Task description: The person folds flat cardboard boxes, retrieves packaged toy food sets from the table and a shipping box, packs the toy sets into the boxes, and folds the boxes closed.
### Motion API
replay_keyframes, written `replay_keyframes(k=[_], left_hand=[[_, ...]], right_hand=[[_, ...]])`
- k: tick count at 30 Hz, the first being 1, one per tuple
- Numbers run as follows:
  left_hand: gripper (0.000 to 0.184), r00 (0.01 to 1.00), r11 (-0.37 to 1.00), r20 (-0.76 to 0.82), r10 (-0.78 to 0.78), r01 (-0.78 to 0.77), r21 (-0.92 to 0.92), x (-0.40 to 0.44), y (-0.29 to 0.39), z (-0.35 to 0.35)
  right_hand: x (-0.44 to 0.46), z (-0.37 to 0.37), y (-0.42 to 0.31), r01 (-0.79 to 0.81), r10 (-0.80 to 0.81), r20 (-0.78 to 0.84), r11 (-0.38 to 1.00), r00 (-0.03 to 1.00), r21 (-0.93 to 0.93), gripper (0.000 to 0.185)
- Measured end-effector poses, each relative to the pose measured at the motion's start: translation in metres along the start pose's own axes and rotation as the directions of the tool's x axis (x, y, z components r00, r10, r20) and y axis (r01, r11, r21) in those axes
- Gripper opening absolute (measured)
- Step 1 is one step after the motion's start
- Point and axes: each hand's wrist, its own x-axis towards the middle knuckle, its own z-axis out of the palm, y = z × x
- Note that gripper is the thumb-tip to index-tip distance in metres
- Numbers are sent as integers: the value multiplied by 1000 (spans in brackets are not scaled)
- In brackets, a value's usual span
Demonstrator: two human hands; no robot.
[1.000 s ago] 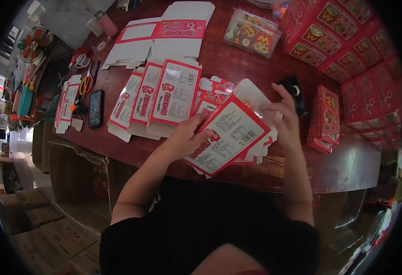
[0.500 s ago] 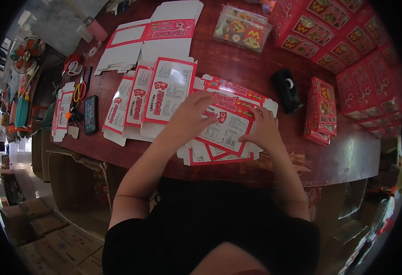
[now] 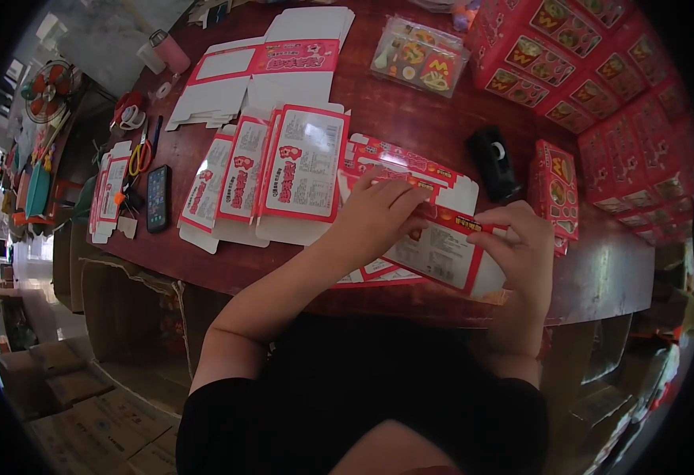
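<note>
A red-and-white printed carton (image 3: 440, 257) is tilted up in front of me, with its long red side turned upward. Across its left part lies my left hand (image 3: 380, 212), fingers bent over the upper edge; the thumb tip is hard to see. My right hand (image 3: 524, 241) pinches the right end between thumb and fingers, beside a white end flap. Beneath and behind it rest more flattened cartons (image 3: 406, 157). Just left of my left hand is a fanned stack of printed cartons (image 3: 307, 162), lying flat.
Filled red boxes (image 3: 554, 184) stand right, beside a black tape dispenser-like object (image 3: 493, 162). Large stacked boxes (image 3: 553, 55) rise behind. Clear packs (image 3: 420, 57) lie at the back. Blank-sided cartons (image 3: 293, 83), a phone (image 3: 158, 198) and scissors (image 3: 139, 157) occupy the left. An open cardboard box (image 3: 133, 317) sits below.
The top carton has been lifted from the small pile and moved right, its side turned up. My right hand went right to its end; my left hand followed over its upper edge.
</note>
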Motion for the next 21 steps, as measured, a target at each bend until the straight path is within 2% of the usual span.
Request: replay_keyframes(k=[1,2,3,5,6,8,9,12,13,15,16,18,21], left_hand=[[42,995,987,58,-78,85,-134,-1,5,-11],[34,981,950,126,-146,175,-259,-2,9,-20],[28,987,942,84,-139,158,-295,-2,13,-28],[17,992,925,-7,-129,118,-360,-4,18,-41],[18,993,918,36,-115,120,-378,-6,20,-45],[19,989,903,127,-82,127,-410,-11,23,-50],[18,990,880,117,-83,128,-457,-18,21,-44],[26,974,790,207,-94,200,-580,-35,6,-24],[29,931,658,334,-148,345,-669,-40,5,-21],[36,792,323,584,-180,608,-725,-50,1,-18],[37,817,337,558,-146,572,-748,-52,-4,-17],[39,861,358,504,-72,494,-792,-54,-13,-16],[37,959,702,273,-82,250,-667,-52,-22,-14]], right_hand=[[0,6,-1,34,-25,-182,998,983,43,34],[4,9,-3,131,-201,-363,969,910,-208,38],[9,11,-4,165,-397,-477,874,784,-457,42],[6,20,3,151,-441,-450,824,777,-546,49],[4,25,7,144,-462,-436,796,772,-588,53],[1,36,7,157,-264,-257,915,930,-372,50],[-6,42,14,-49,51,-135,999,990,16,41],[-8,55,17,-185,122,219,937,968,297,30],[-4,55,9,-175,101,219,920,971,351,22],[-5,62,11,-165,57,253,886,966,433,22],[-6,65,11,-162,33,269,867,963,472,22],[-4,72,3,-55,-39,172,858,984,510,23],[3,83,5,63,-111,62,854,992,516,23]])
